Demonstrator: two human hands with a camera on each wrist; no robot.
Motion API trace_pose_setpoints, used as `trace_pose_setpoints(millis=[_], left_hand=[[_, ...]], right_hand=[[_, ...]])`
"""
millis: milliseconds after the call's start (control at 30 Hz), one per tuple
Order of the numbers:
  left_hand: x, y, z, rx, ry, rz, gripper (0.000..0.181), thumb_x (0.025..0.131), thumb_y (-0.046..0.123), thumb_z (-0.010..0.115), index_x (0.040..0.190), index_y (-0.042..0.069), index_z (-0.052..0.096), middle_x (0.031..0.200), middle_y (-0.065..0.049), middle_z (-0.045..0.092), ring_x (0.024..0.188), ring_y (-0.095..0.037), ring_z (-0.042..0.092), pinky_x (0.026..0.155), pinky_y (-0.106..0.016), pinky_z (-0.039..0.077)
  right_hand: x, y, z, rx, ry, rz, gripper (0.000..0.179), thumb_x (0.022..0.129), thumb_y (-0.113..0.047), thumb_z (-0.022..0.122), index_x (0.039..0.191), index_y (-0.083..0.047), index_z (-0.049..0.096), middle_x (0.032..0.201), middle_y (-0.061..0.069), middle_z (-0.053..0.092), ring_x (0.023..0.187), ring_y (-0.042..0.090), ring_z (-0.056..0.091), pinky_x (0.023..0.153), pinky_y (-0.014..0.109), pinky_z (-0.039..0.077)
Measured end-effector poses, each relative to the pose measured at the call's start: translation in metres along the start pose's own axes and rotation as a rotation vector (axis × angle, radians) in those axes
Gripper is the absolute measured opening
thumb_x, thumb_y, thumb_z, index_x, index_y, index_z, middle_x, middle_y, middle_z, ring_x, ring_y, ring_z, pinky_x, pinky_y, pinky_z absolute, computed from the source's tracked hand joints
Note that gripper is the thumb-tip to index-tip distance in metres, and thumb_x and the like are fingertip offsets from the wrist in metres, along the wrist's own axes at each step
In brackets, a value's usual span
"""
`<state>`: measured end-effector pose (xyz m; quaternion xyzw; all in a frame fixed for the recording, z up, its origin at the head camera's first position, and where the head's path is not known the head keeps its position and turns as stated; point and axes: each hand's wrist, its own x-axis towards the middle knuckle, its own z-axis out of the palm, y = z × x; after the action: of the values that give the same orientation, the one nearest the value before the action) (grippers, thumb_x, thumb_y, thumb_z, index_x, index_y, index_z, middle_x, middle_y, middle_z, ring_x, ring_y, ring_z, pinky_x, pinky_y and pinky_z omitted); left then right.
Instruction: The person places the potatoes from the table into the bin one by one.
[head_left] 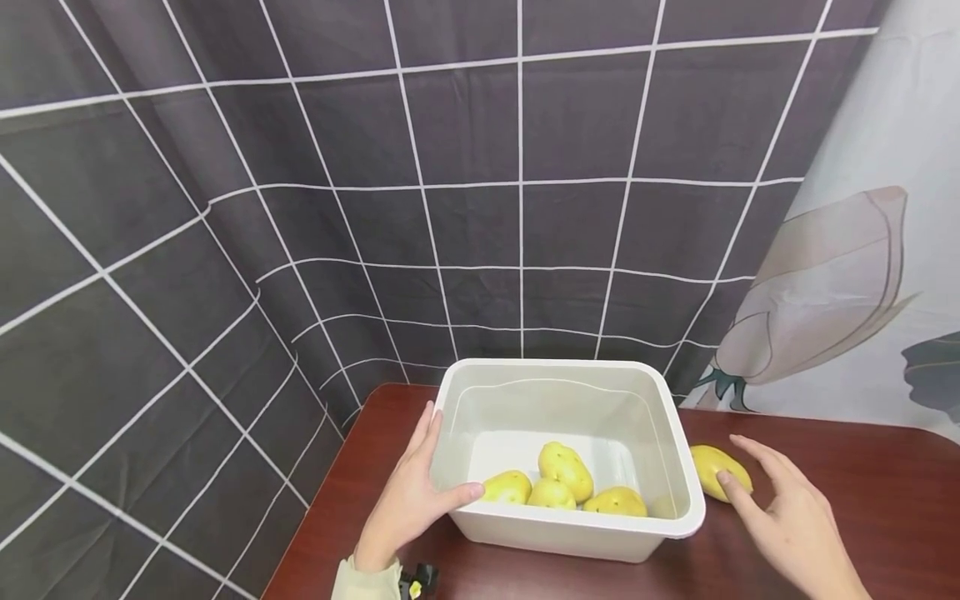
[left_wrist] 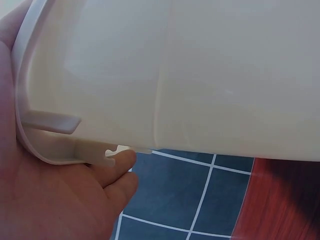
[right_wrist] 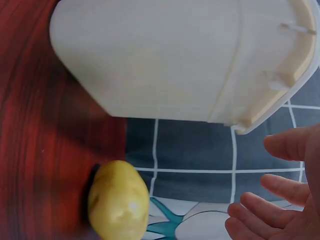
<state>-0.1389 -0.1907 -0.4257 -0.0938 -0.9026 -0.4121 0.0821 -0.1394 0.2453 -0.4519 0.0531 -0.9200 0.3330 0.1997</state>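
Observation:
A white plastic bin (head_left: pixel 570 533) stands on the table with several yellow potatoes (head_left: pixel 566 471) in its bottom. My left hand (head_left: pixel 408 500) grips the bin's front left corner, thumb over the rim and fingers along the outer left side. The left wrist view shows the bin's outer wall (left_wrist: pixel 200 75) with fingers under its rim. To the right of the bin a single potato (head_left: pixel 718 471) lies on the table. My right hand (head_left: pixel 795 517) hovers beside this potato (right_wrist: pixel 119 202), fingers spread and thumb apart; the right wrist view shows a gap between them.
The reddish-brown wooden table (head_left: pixel 885 492) extends right of the bin. A dark grey curtain (head_left: pixel 472 225) with white grid lines hangs behind and to the left. At the right hangs a pale cloth (head_left: pixel 847 333) with a flower print.

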Motion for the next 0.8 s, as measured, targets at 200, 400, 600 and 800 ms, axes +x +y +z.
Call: trace_pose_setpoints(millis=[200,400,600,800], left_hand=[[0.002,0.001,0.000,0.002,-0.006,0.017,0.113,0.075,0.048,0.086,0.158,0.002,0.025,0.168,-0.003,0.013,0.150,-0.030,0.025,0.114,-0.056,0.029],[0.002,0.000,0.000,0.000,-0.018,0.009,0.113,0.074,0.046,0.086,0.159,0.003,0.025,0.168,-0.002,0.013,0.150,-0.030,0.025,0.115,-0.055,0.028],[0.002,-0.001,0.000,0.015,-0.011,0.025,0.113,0.074,0.045,0.087,0.158,0.001,0.025,0.168,-0.004,0.014,0.149,-0.032,0.027,0.115,-0.055,0.029],[0.003,0.000,0.001,0.001,-0.006,0.023,0.112,0.075,0.043,0.087,0.158,0.001,0.025,0.168,-0.004,0.014,0.148,-0.031,0.028,0.115,-0.055,0.029]], right_hand=[[0.003,0.009,0.003,-0.023,-0.001,0.006,0.052,0.094,-0.023,0.070,0.140,-0.003,0.054,0.136,0.028,0.053,0.119,0.052,0.050,0.084,0.066,0.039],[0.005,0.019,0.009,-0.008,0.020,-0.003,0.055,0.090,-0.019,0.074,0.138,-0.001,0.055,0.133,0.029,0.055,0.116,0.050,0.052,0.082,0.064,0.039],[0.011,0.030,0.016,-0.019,0.010,-0.006,0.059,0.087,-0.019,0.077,0.136,0.003,0.054,0.131,0.033,0.054,0.117,0.053,0.050,0.084,0.066,0.039],[0.014,0.036,0.020,-0.036,-0.028,0.031,0.064,0.084,-0.021,0.079,0.137,0.002,0.053,0.133,0.032,0.052,0.116,0.049,0.051,0.085,0.065,0.041]])
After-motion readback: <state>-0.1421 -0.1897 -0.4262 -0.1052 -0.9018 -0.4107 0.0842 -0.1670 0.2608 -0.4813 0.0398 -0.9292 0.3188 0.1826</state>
